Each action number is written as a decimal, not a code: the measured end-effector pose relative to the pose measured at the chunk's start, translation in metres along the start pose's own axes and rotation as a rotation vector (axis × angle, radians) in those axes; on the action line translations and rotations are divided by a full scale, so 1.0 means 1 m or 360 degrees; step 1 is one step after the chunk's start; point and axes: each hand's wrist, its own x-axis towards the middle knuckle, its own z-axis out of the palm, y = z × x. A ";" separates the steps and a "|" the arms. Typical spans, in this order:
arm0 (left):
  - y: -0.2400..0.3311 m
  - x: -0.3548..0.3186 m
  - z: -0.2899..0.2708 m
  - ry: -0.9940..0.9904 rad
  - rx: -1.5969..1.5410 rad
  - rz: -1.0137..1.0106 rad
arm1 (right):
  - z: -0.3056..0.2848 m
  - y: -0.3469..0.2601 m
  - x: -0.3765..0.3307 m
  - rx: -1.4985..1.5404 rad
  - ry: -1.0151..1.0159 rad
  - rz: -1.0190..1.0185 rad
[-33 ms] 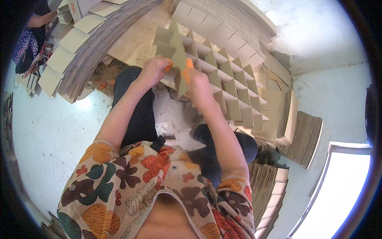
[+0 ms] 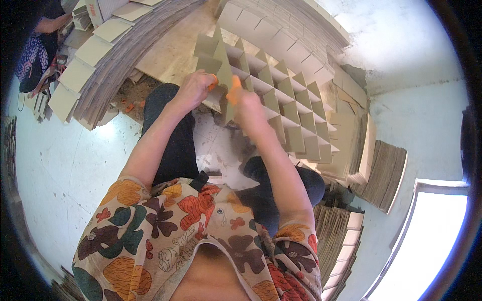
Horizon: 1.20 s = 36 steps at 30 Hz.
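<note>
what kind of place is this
Likely a small cardboard packaging workshop: a cardboard divider grid is held in both hands, with a fanned stack of slotted strips and piles of flat sheets on the concrete floor.

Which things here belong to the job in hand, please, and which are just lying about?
In hand: left hand and right hand, both gripping the cardboard divider grid.

Lying about: fanned cardboard stack, slotted strips, flat sheets, another person far left.

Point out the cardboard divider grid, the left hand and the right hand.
cardboard divider grid (image 2: 281, 95): head view, on an upright strip near the grid's middle.
left hand (image 2: 193, 90): head view, on the back of the hand.
right hand (image 2: 248, 108): head view, on the back of the hand.
</note>
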 end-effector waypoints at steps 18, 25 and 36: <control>0.022 0.016 -0.012 -0.0181 0.0308 0.0540 | -0.092 0.144 -0.005 -0.1222 0.0686 0.0430; 0.015 0.079 0.014 -0.0659 0.0288 0.0418 | -0.126 0.170 -0.020 -0.0664 -0.0103 0.1221; -0.032 0.155 0.080 -0.0844 0.0229 0.0686 | -0.103 0.117 -0.023 -0.0912 -0.0293 0.0354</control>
